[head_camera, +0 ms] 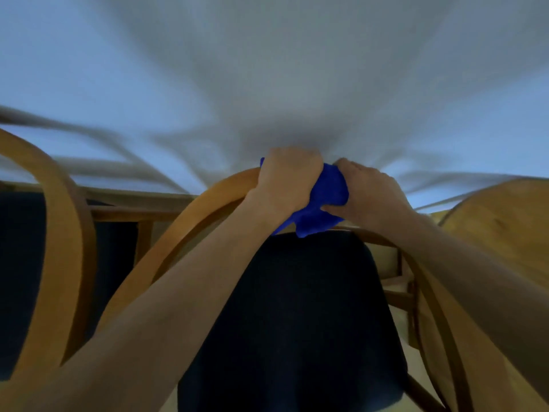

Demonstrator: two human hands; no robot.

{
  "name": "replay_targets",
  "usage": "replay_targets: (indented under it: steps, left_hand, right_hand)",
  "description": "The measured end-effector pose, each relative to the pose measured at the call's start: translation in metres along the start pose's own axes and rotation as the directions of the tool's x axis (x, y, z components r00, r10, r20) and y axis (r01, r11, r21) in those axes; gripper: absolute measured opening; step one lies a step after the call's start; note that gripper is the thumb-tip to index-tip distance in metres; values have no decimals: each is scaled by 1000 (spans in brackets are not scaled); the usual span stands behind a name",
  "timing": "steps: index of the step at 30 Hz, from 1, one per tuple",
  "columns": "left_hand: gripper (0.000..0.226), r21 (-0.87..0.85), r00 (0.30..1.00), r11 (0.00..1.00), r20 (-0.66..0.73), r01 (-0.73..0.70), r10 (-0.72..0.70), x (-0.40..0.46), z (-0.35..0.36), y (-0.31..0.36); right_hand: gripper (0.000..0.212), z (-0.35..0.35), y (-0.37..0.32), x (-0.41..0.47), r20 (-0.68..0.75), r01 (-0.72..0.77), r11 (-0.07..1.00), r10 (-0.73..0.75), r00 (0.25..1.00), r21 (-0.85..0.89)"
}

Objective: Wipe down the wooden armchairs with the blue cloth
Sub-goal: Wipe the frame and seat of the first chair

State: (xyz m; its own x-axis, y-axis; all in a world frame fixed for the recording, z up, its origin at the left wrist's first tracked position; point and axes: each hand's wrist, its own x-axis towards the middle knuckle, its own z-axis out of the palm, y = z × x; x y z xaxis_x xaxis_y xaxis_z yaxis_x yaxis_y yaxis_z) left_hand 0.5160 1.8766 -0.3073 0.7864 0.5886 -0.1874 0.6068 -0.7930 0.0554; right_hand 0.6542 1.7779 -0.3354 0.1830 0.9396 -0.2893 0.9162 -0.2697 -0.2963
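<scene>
A wooden armchair [190,212] with a curved back rail and a dark blue seat cushion [300,316] stands right in front of me. The blue cloth [322,203] is bunched on top of the rail at its highest point. My left hand [285,176] is closed over the rail and the cloth's left part. My right hand [371,194] presses and grips the cloth's right side, thumb underneath. Part of the cloth hangs down over the cushion.
A second armchair's curved wooden frame [62,233] stands at the left with dark upholstery. A third rounded wooden chair back [502,230] is at the right. A pale wall [267,69] lies behind, blurred by motion. A wooden ledge [139,200] runs along the back.
</scene>
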Motion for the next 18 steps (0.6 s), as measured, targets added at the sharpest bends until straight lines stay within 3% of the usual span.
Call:
replay_targets:
  steps: [5,8,11,18]
  left_hand:
    - [17,39,999,999,-27,-38,39,8,9,21]
    - [31,31,996,999,-91,11,-8,-1,16,3]
    - [46,-127,987,983,-70,135,-145,-24,20,-38]
    - [41,-395,904,824,39,406,-427,-118,44,-106]
  right_hand:
    - [47,4,10,-12,8,-79,996,79,997,-35]
    - [47,-9,-17,7,52,2,1000,-3,999,18]
    - [46,-19,-59,27,82,133,990,-136,987,39]
    - [35,3,-167,52,96,427,818,-424,900,-385]
